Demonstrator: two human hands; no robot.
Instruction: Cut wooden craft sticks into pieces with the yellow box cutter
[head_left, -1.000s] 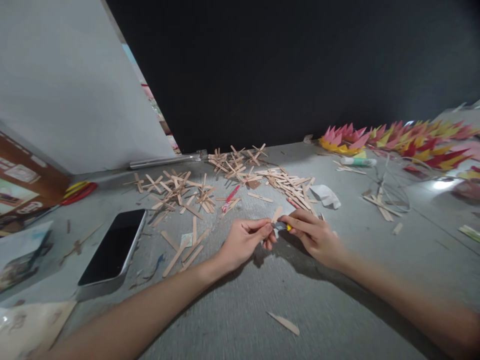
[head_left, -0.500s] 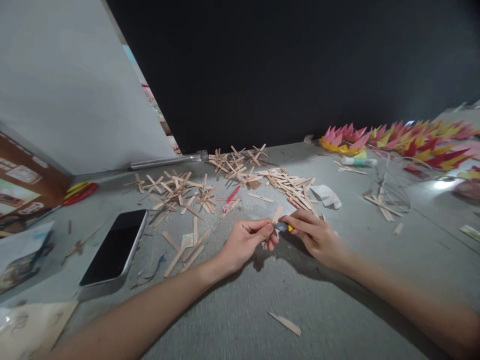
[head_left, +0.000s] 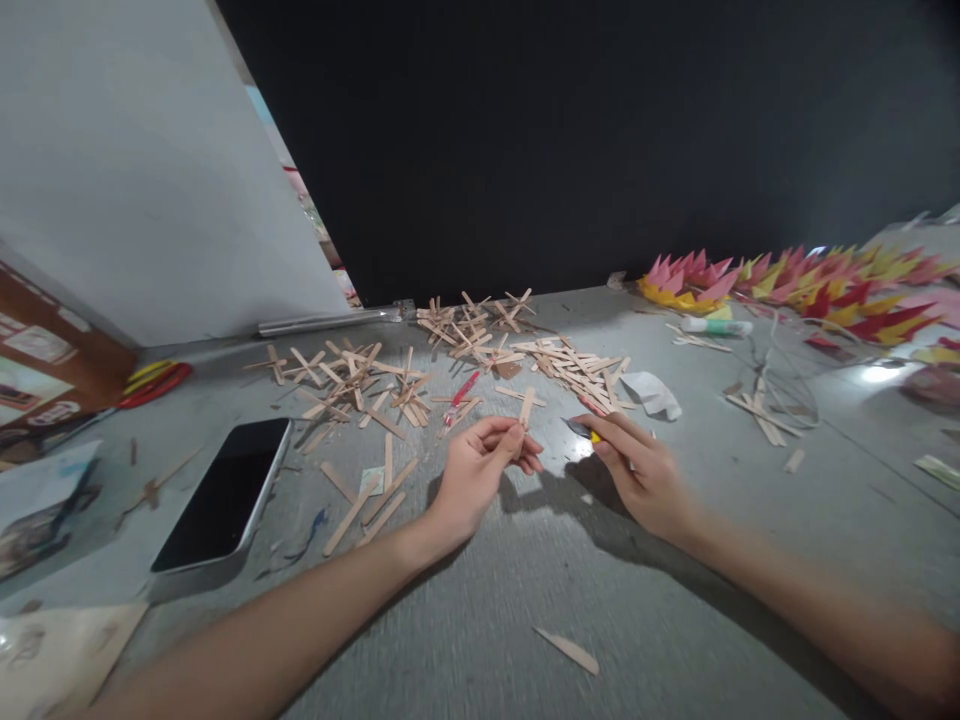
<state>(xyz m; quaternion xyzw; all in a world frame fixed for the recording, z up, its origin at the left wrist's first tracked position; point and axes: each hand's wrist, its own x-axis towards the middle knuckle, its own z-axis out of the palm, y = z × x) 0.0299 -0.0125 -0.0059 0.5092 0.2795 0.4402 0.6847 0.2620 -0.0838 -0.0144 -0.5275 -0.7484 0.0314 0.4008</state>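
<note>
My left hand [head_left: 480,465] pinches a wooden craft stick [head_left: 528,404] between thumb and fingers, its upper end sticking up. My right hand [head_left: 645,470] is closed round a utility knife [head_left: 579,428] with a bit of yellow showing; its grey blade points left toward the stick, apart from it. Behind the hands lies a pile of loose craft sticks [head_left: 574,368]. Further left are sticks joined into crossed shapes [head_left: 349,380]. A red-capped tube or pen [head_left: 463,392] rests among the sticks. One pointed stick piece [head_left: 568,650] lies near me on the grey table.
A phone [head_left: 225,495] lies at the left, with scissors [head_left: 155,383] and a brown box [head_left: 52,360] beyond it. At the right are a crumpled paper [head_left: 652,394], a glue stick [head_left: 716,326], a cable [head_left: 780,375] and pink and yellow paper crowns [head_left: 690,280]. A black panel [head_left: 562,150] stands behind.
My hands have moved apart. The knife blade has come away from the stick and shifted right, while my left hand and the stick have moved slightly left.
</note>
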